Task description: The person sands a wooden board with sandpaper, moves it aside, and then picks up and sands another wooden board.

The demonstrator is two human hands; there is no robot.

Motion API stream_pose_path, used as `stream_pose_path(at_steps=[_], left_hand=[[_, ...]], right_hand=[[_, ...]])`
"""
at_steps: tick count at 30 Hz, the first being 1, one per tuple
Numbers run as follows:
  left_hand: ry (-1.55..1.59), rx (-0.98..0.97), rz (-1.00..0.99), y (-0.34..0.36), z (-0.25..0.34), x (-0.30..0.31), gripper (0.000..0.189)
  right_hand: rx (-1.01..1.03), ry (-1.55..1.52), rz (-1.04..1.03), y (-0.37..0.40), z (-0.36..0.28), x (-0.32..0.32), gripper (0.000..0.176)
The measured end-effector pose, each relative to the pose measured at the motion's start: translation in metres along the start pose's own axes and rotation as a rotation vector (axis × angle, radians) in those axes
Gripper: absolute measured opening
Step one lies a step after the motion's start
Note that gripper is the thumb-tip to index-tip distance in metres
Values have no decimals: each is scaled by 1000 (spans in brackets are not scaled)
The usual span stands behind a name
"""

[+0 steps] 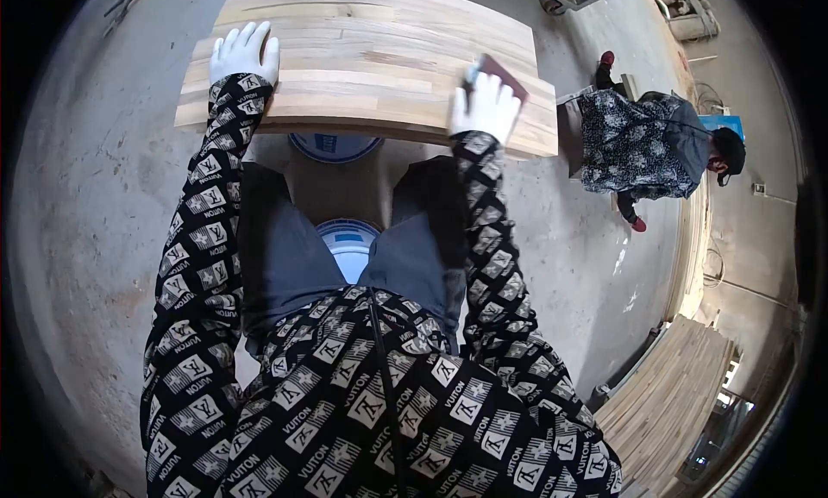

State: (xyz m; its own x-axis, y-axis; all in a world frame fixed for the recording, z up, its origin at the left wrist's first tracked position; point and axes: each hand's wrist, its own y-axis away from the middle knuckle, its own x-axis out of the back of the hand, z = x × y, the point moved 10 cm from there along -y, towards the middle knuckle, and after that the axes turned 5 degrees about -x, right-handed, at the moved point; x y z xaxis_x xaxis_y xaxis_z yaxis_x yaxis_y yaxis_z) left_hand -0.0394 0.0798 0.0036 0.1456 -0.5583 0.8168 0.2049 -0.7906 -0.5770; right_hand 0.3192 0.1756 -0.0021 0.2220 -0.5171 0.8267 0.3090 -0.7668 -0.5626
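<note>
A wide panel of glued light wood strips lies flat in front of me. My left hand, in a white glove, rests flat with fingers spread on the panel's left near corner. Over at the right near part of the panel, my right hand, also gloved in white, presses a dark reddish-brown sanding block onto the wood. My patterned black-and-white sleeves reach forward to both hands.
Two white buckets with blue labels stand under the panel, between my legs. Another person in a patterned jacket crouches at the right. Stacked wooden boards lie at the lower right on the concrete floor.
</note>
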Motion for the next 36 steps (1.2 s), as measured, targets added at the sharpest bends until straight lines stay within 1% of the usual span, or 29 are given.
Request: stream_pose_path(at_steps=[1,3,4,5,7,9,11,12,13,14,15,16,17,18,19,20,21,22,23,24,25,26,27,29,31,32,35,36], left_hand=[[0,-14,3,0,2,1,37],[-40,-9,11,0,2,1,38],[25,2,-32,0,-1,-3,39],[24,0,-29,-1,0,-3,39],[16,5,-54,2,-2,-8,40],[23,12,-65,2,-4,-9,40],[24,15,-41,3,-2,-8,40],[11,15,-24,2,-1,-6,40],[13,26,-25,3,-2,-6,40],[15,25,-19,2,-1,-5,40],[15,24,-14,2,-1,-4,40],[21,22,-20,1,-2,-5,39],[23,28,-23,2,-4,-5,39],[12,28,-23,2,-3,-4,39],[1,24,-22,1,-1,-3,39],[-24,21,5,1,0,-1,40],[-28,14,6,1,0,-2,40],[-17,17,-11,1,-2,-4,40],[-7,18,-27,1,-3,-6,40],[-8,6,-26,1,-2,-7,40],[2,10,-33,2,-3,-7,40],[11,15,-40,2,-4,-8,40],[9,8,-37,2,-3,-9,40],[2,7,-26,2,-1,-7,40],[7,3,-1,3,-1,-4,40],[25,4,-12,3,-1,-4,40],[37,24,-25,3,-2,-4,39],[41,17,-4,3,0,-1,38]], right_hand=[[68,-79,112,5,-46,22,48],[116,-266,-13,13,-107,29,54],[147,-311,-38,20,-120,29,55],[181,-358,-63,23,-128,28,57],[265,-443,-74,20,-116,31,56],[273,-360,-53,5,-83,35,51],[196,-226,-101,-11,-19,24,46],[195,-129,16,-12,20,17,44],[165,-32,49,-13,63,2,44],[81,-8,-25,-17,103,-11,45],[1,96,-50,-18,134,-17,46],[-80,134,-124,-21,159,-25,48],[-105,162,-133,-23,160,-24,50],[-138,233,-69,-23,157,-21,49],[-174,303,-3,-19,148,-23,48],[-149,224,-31,-25,114,-13,46],[-28,165,28,-28,68,-3,44],[-28,107,-61,-28,28,-6,46],[11,-23,-9,-20,-10,-11,48],[-24,-179,-128,-16,-52,-8,52],[106,-213,42,-1,-94,5,54],[151,-308,-11,8,-131,12,55],[199,-403,-64,13,-158,25,56],[246,-468,-68,26,-172,33,57],[301,-499,-53,27,-157,35,56],[273,-454,-71,23,-137,33,54],[179,-283,-77,13,-45,22,50],[100,-189,-204,6,-7,11,51]])
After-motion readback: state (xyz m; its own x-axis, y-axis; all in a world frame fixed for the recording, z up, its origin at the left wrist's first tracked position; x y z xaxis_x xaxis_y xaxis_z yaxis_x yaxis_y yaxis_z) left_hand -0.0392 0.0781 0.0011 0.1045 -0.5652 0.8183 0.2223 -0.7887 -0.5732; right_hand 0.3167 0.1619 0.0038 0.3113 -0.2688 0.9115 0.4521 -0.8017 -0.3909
